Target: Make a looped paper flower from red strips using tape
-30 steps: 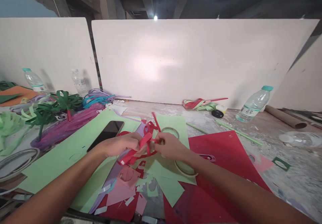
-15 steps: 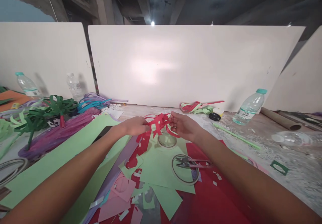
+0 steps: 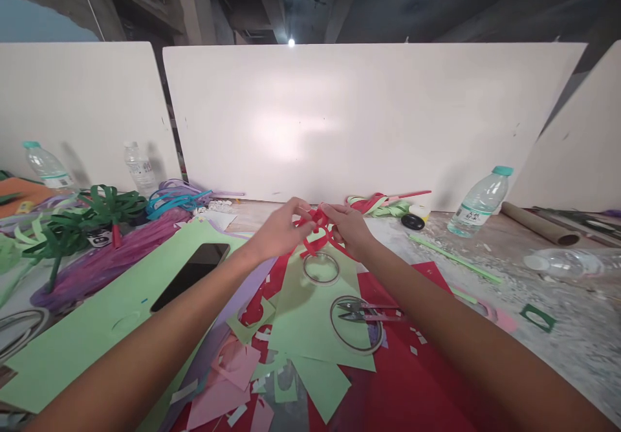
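Note:
Between my hands, over the pale green paper (image 3: 310,319), is a bundle of looped red paper strips (image 3: 317,218). My left hand (image 3: 286,225) pinches it from the left with thumb and forefinger. From the right, my right hand (image 3: 347,225) grips it, fingers curled and partly hidden. A few red strips hang below the fingers. Just beneath them a roll of clear tape (image 3: 321,269) lies on the green paper. Nearer to me, thread snips (image 3: 369,312) rest across a larger tape roll (image 3: 334,335).
A black phone (image 3: 191,273) lies on green sheets at left. Pink paper scraps (image 3: 237,367) and red paper (image 3: 412,374) spread in front. A water bottle (image 3: 480,202) stands at right, a cardboard tube (image 3: 538,224) beside it. Green paper flowers (image 3: 111,205) sit far left. A white panel (image 3: 363,115) stands behind.
My left hand has moved right and up, closer to my right hand, and the red strips are now bunched between them. The phone, earlier mostly covered by my left arm, shows more.

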The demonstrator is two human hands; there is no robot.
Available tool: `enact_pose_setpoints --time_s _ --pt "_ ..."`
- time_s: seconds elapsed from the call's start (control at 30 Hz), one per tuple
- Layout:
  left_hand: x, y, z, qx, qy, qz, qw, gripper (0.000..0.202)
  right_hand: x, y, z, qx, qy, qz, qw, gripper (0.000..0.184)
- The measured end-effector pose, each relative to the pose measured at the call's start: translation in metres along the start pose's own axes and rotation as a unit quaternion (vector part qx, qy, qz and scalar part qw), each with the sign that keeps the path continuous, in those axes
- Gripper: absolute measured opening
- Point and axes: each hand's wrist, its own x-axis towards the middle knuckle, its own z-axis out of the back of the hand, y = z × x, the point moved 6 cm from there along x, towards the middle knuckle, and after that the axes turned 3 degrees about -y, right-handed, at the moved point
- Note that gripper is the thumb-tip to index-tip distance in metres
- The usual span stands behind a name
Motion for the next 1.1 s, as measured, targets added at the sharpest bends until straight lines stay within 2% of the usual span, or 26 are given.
enact_pose_setpoints --time_s 0.07,0.17,0.23,0.33,0.4,0.53,0.6,0.8,0.93,1.03,1.1 --pt "-0.005 0.000 -0.015 0.015 0.017 0.002 1.000 0.027 -0.003 0.002 -0.004 0.012 0.008 -0.001 1.000 0.027" --pt "-0.006 0.004 -0.024 0.034 0.002 0.002 0.999 0.011 -0.002 0.004 -0.007 0.028 0.020 -0.001 0.999 0.027" --pt "-0.006 0.005 -0.026 -0.012 -0.009 0.006 1.000 0.008 0.002 0.003 -0.008 0.037 0.027 0.000 0.999 0.028" --pt "-0.009 0.003 -0.027 -0.123 -0.006 0.014 0.992 0.016 0.009 0.001 -0.009 0.052 0.040 -0.002 0.998 0.028" --pt "-0.014 -0.001 -0.032 -0.179 0.033 0.017 0.983 0.019 0.014 -0.001 -0.011 0.062 0.054 -0.008 0.997 0.030" --pt "-0.027 -0.010 -0.049 -0.224 0.156 0.039 0.961 0.010 0.018 -0.005 -0.017 0.075 0.080 -0.012 0.994 0.033" --pt "-0.031 -0.013 -0.053 -0.246 0.184 0.052 0.950 0.013 0.017 -0.007 -0.020 0.071 0.090 -0.012 0.993 0.034" --pt "-0.038 -0.009 -0.061 -0.342 0.190 0.129 0.911 0.024 0.006 -0.006 -0.022 0.000 0.123 -0.006 0.992 0.037" --pt "-0.039 -0.003 -0.056 -0.404 0.153 0.167 0.886 0.032 -0.007 0.010 -0.002 -0.102 0.131 0.000 0.986 0.033" --pt "-0.040 -0.001 -0.046 -0.365 0.119 0.160 0.909 0.032 -0.031 0.019 0.024 -0.205 0.179 0.005 0.962 0.024" --pt "-0.044 -0.005 -0.041 -0.288 0.118 0.129 0.942 0.029 -0.056 0.011 0.038 -0.411 0.267 0.024 0.871 0.021"
